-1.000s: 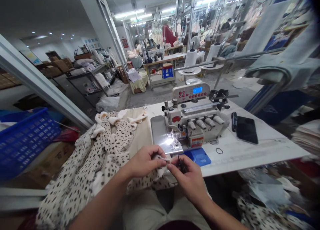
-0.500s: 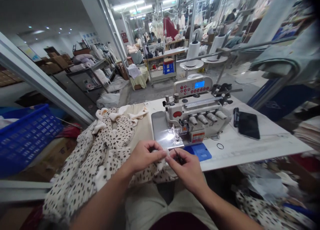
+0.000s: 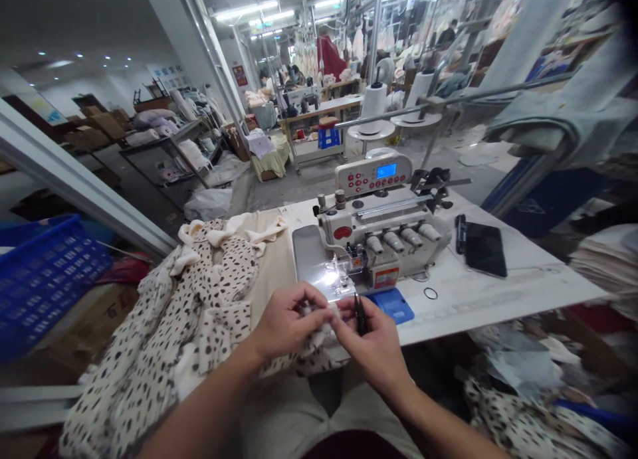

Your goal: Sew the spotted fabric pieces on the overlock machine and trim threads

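Thread snips (image 3: pixel 359 316) in the right hand (image 3: pixel 373 343) have turned more upright than half a second ago, while both hands stay together over the same bit of cloth. The step in hand looks like close fingertip work on the edge of a cream, black-spotted fabric piece (image 3: pixel 321 343), which hangs just below the fingers at the near table edge. The left hand (image 3: pixel 286 319) pinches that edge between thumb and forefinger; the right thumb and forefinger close on it from the other side, the snips tucked in the palm. Whether the blades are apart I cannot tell. The next move would seem to call for a firm left pinch and care with the points near the cloth.

From the hands, the overlock sewing machine (image 3: pixel 383 236) stands at one o'clock, its metal plate close ahead. A blue flat case (image 3: pixel 393 305) lies at three, near the right knuckles, and could crowd that hand. Spotted garments (image 3: pixel 194 299) are heaped toward nine; a black-screened phone or tablet (image 3: pixel 486 250) lies between two and three.
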Demonstrator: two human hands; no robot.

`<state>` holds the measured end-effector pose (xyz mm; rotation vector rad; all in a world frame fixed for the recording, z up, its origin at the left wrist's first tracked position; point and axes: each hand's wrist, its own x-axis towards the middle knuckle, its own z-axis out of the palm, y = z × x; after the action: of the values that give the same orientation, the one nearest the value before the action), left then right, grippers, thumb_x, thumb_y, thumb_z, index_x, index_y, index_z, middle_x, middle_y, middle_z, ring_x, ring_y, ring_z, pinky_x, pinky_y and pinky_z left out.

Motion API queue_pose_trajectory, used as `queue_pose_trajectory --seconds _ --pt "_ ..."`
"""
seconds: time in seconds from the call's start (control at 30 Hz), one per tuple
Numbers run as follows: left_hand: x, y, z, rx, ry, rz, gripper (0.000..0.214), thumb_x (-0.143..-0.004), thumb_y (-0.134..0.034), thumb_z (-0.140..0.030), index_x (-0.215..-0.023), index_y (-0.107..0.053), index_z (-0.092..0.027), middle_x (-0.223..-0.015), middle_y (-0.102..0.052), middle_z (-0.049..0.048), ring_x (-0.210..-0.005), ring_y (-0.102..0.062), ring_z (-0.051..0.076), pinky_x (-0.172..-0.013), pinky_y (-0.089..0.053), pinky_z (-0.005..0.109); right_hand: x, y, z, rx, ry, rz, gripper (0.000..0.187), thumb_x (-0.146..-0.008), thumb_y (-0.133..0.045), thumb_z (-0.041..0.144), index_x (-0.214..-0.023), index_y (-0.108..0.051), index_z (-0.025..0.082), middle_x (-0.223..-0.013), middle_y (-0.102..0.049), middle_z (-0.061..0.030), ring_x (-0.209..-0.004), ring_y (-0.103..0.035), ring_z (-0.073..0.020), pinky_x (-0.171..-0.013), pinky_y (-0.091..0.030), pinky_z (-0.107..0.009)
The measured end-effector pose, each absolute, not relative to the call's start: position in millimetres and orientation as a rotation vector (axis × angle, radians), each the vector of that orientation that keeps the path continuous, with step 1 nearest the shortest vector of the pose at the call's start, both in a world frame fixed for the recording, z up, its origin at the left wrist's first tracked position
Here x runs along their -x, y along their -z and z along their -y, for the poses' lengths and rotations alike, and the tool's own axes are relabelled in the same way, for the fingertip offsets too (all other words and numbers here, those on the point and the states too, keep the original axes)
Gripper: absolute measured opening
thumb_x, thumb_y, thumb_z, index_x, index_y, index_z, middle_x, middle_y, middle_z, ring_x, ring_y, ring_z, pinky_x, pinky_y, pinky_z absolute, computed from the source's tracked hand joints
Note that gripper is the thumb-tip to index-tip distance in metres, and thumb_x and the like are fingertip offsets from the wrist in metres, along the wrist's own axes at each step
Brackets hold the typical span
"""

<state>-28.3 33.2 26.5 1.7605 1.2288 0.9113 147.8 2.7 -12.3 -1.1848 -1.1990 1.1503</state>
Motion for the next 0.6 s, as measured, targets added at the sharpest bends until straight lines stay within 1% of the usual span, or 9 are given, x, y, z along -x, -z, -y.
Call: queue_pose_trajectory --seconds 0.03,0.07,0.17,0.23,0.33,0.47,0.53,0.6 --pt "27 -28 -35 -1.785 -0.896 -1.226 0.021 -0.081 -0.076 -0.037 -0.084 -0.07 -0.017 -0.084 -0.073 0.0061 -0.074 -0.065 0.015 -0.067 -0.05 0.024 -151 14 -3 1.171 -1.181 1.218 0.024 -0.081 -0.071 0.04 -0.085 -0.067 0.017 -0.069 -0.062 0.0001 -0.056 -0.049 -0.0123 -0.053 -0.042 -0.023" --pt "24 -29 -37 -1.809 -0.876 -1.223 0.02 -0.082 -0.076 -0.036 -0.084 -0.07 -0.017 -0.084 -0.073 0.0055 -0.073 -0.066 0.015 -0.066 -0.05 0.024 -154 16 -4 1.16 -1.203 1.248 0.024 -0.083 -0.069 0.041 -0.081 -0.066 0.017 -0.067 -0.06 0.0009 -0.057 -0.049 -0.0123 -0.053 -0.041 -0.023" --pt "15 -31 -45 -1.928 -0.825 -1.21 0.013 -0.084 -0.075 -0.031 -0.084 -0.07 -0.019 -0.082 -0.074 0.0031 -0.072 -0.066 0.014 -0.066 -0.049 0.024 -163 21 -6 1.186 -1.176 1.307 0.031 -0.087 -0.064 0.041 -0.067 -0.059 0.018 -0.06 -0.052 0.0026 -0.057 -0.046 -0.0125 -0.054 -0.039 -0.023" --pt "6 -29 -50 -2.038 -0.81 -1.232 0.01 -0.085 -0.073 -0.028 -0.084 -0.069 -0.02 -0.081 -0.073 0.0019 -0.073 -0.066 0.015 -0.069 -0.049 0.025 -166 24 -8 1.24 -1.106 1.274 0.031 -0.086 -0.064 0.041 -0.066 -0.06 0.018 -0.06 -0.054 0.0019 -0.056 -0.047 -0.0132 -0.053 -0.04 -0.024" --pt "-5 -21 -57 -2.183 -0.801 -1.34 0.007 -0.087 -0.071 -0.026 -0.083 -0.067 -0.02 -0.079 -0.071 0.0012 -0.074 -0.063 0.016 -0.07 -0.047 0.028 -165 30 -14 1.326 -1.012 1.187 0.031 -0.085 -0.064 0.044 -0.068 -0.065 0.018 -0.06 -0.059 0.0 -0.055 -0.049 -0.0146 -0.052 -0.042 -0.024" --pt "-14 -14 -51 -2.503 -0.957 -1.489 0.009 -0.089 -0.067 -0.023 -0.081 -0.066 -0.019 -0.086 -0.067 0.0056 -0.086 -0.059 0.021 -0.078 -0.045 0.035 -159 38 -20 1.371 -0.984 1.091 0.036 -0.083 -0.065 0.049 -0.067 -0.067 0.017 -0.059 -0.061 -0.0015 -0.055 -0.051 -0.0158 -0.052 -0.043 -0.025" --pt "-16 -13 -42 -2.654 -0.974 -1.454 0.01 -0.092 -0.06 -0.019 -0.086 -0.068 -0.02 -0.088 -0.065 0.0071 -0.087 -0.058 0.022 -0.079 -0.044 0.036 -157 39 -21 1.357 -1.002 1.055 0.035 -0.083 -0.066 0.048 -0.066 -0.066 0.017 -0.059 -0.06 -0.0013 -0.055 -0.052 -0.0159 -0.053 -0.043 -0.025" --pt "-18 -11 -31 -2.723 -0.887 -1.374 0.017 -0.093 -0.054 -0.013 -0.098 -0.068 -0.019 -0.093 -0.066 0.0086 -0.089 -0.058 0.022 -0.08 -0.046 0.037 -156 40 -21 1.33 -1.026 1.026 0.033 -0.082 -0.066 0.045 -0.065 -0.065 0.017 -0.06 -0.06 -0.0008 -0.056 -0.052 -0.0158 -0.055 -0.045 -0.026"
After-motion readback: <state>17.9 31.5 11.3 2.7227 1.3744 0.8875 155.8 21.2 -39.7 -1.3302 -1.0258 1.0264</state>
